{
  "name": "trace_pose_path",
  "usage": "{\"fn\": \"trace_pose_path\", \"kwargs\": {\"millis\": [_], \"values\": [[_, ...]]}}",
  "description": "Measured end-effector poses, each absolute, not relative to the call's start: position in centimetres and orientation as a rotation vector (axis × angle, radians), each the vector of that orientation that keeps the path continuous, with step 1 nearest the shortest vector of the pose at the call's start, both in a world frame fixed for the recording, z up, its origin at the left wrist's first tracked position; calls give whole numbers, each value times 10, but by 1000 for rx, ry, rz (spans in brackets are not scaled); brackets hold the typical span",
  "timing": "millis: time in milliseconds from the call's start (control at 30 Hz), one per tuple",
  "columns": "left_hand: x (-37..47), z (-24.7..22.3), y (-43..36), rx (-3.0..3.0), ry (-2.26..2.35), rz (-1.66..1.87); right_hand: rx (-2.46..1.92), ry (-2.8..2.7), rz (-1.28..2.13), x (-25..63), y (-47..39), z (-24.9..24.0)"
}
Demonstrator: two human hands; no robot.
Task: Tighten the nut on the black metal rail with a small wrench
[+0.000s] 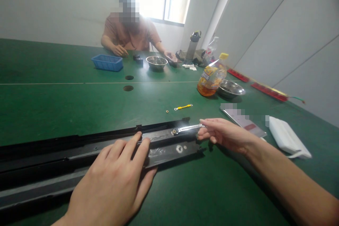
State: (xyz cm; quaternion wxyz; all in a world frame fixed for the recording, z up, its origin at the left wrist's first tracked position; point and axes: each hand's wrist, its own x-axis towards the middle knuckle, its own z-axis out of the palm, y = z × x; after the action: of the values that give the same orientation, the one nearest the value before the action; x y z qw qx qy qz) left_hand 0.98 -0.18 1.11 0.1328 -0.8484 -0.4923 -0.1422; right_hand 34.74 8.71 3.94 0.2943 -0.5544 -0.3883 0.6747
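A long black metal channel (161, 155) lies across the near part of the table. My left hand (113, 173) grips it, fingers laid over the top and thumb down its near side. Pinched by its end in my right hand (222, 132) is a shiny ratchet wrench (186, 129). The wrench's head sits around a nut (174, 132) in the channel. Beyond the channel lie a small brass-coloured nut (167, 111) and a short yellow wire (183, 107) with a ring terminal at each end.
A phone-like flat device (243, 122) and a white pouch (288, 137) lie at right. Farther back are a drink bottle (210, 77), metal bowls (156, 63) (231, 89) and a blue basket (107, 63). Another person (129, 35) sits opposite. Two holes (128, 88) pierce the table.
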Motion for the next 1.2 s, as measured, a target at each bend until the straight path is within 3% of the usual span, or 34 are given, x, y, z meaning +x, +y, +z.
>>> {"fn": "trace_pose_path", "kwargs": {"millis": [200, 633, 867, 1033, 1200], "values": [[11, 12, -1, -2456, -1426, -416, -1519, -1085, 1619, 342, 86, 35], [10, 13, -2, -2462, -1420, -392, -1449, -1225, 1778, 352, 87, 43], [10, 14, -2, -2450, -1416, -402, -1576, -1317, 1646, 348, 85, 37], [11, 15, -2, -2441, -1426, -407, -1862, -1566, 1357, 337, 81, 37], [11, 16, -2, -2451, -1436, -403, -1923, -2073, 478, 326, 73, 42]]}}
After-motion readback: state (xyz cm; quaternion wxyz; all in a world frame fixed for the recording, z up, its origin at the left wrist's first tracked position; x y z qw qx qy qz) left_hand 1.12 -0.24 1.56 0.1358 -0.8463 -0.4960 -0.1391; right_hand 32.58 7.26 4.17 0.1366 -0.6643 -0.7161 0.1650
